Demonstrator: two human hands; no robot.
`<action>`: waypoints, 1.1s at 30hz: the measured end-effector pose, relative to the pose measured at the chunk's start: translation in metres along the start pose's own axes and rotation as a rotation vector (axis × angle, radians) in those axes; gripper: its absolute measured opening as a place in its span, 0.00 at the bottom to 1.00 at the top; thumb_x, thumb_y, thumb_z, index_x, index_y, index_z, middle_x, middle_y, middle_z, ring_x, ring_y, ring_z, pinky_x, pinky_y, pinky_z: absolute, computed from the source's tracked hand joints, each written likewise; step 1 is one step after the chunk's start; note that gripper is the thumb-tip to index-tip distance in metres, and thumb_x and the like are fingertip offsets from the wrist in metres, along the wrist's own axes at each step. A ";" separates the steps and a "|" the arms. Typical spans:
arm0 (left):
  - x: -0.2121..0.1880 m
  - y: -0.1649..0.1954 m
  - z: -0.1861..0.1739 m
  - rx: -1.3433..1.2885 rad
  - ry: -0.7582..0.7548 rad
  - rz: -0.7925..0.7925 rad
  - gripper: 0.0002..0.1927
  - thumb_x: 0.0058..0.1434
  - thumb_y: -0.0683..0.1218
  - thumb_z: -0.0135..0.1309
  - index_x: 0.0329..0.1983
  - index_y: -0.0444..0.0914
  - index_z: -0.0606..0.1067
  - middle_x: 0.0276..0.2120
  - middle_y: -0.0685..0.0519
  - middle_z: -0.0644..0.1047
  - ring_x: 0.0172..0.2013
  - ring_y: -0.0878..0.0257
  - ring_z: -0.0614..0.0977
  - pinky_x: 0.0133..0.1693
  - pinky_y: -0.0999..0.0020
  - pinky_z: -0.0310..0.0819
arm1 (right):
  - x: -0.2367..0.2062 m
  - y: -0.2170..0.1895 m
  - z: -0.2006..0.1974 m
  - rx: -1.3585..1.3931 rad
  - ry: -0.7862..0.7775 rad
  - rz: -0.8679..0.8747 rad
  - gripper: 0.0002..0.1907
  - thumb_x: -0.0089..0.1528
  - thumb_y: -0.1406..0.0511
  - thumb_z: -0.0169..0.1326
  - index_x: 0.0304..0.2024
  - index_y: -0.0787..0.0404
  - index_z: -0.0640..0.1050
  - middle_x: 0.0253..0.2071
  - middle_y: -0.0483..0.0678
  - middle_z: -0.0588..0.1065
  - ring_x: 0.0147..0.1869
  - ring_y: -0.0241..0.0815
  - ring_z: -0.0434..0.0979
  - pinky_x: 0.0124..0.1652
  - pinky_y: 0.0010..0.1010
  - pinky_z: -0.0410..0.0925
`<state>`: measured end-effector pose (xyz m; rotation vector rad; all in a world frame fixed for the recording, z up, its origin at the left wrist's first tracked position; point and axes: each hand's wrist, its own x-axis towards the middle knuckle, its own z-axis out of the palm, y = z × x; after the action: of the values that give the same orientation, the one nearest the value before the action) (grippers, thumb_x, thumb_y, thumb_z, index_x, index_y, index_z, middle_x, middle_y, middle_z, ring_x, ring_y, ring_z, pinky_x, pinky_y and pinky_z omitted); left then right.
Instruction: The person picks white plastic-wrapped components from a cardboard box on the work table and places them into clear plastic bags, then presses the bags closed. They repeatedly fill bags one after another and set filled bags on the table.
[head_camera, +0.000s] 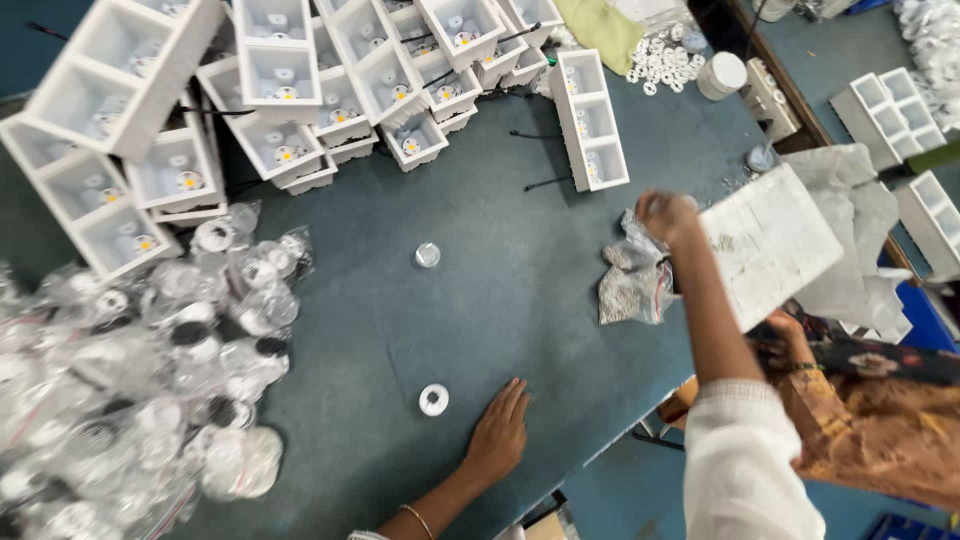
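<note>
L hand (498, 432) lies flat on the blue table (500, 280), fingers together and straight, holding nothing; a white ring (434, 400) sits just beside its fingertips, not touching. R hand (668, 215) is stretched out over a small clear bag (634, 280) of tiny parts, fingers curled in a loose fist at the bag's top edge. Looks like it pinches the plastic, but blur means I can't tell for sure. A white slab (770, 240) lies just right of that hand.

Risks, as I judge them: if the bag is lifted by one corner w/ its mouth open, the small bits could spill across the table & mix w/ the bagged parts (150, 390) heaped at left. The R sleeve could brush the slab. A lone clear cap (427, 255) mid-table could roll off if bumped.

Hard to make out: the R hand is motion-blurred, so grip & fingertips are unclear. Bag contents too small to name. The stacked white housings (290, 90) at top run out of frame. Another person's arm in a patterned sleeve (860, 400) enters at right, hand mostly hidden behind the R forearm
</note>
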<state>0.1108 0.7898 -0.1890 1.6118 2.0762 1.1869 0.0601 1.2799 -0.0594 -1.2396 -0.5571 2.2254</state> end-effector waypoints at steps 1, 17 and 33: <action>0.003 -0.007 0.006 0.080 -0.006 0.058 0.24 0.64 0.42 0.49 0.63 0.28 0.67 0.68 0.37 0.65 0.71 0.45 0.62 0.69 0.53 0.54 | 0.021 -0.018 0.019 -0.003 0.002 0.005 0.05 0.66 0.76 0.46 0.43 0.68 0.66 0.35 0.54 0.72 0.37 0.45 0.74 0.38 0.35 0.72; 0.020 -0.045 0.062 0.243 -0.189 0.025 0.28 0.69 0.50 0.43 0.70 0.34 0.63 0.74 0.44 0.58 0.74 0.52 0.55 0.71 0.55 0.47 | 0.215 -0.085 0.141 -0.326 0.067 -0.143 0.05 0.66 0.74 0.56 0.45 0.70 0.78 0.34 0.51 0.76 0.28 0.40 0.70 0.27 0.29 0.63; 0.062 -0.084 0.154 0.560 0.410 0.014 0.15 0.81 0.57 0.38 0.60 0.49 0.72 0.61 0.64 0.74 0.65 0.68 0.72 0.68 0.62 0.61 | 0.348 -0.063 0.163 -0.378 0.340 -0.745 0.09 0.51 0.81 0.66 0.29 0.77 0.77 0.26 0.59 0.80 0.20 0.46 0.78 0.20 0.38 0.72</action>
<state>0.1288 0.9088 -0.3308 1.7037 2.8626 1.0666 -0.2185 1.5303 -0.1673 -1.2708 -1.1140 1.2981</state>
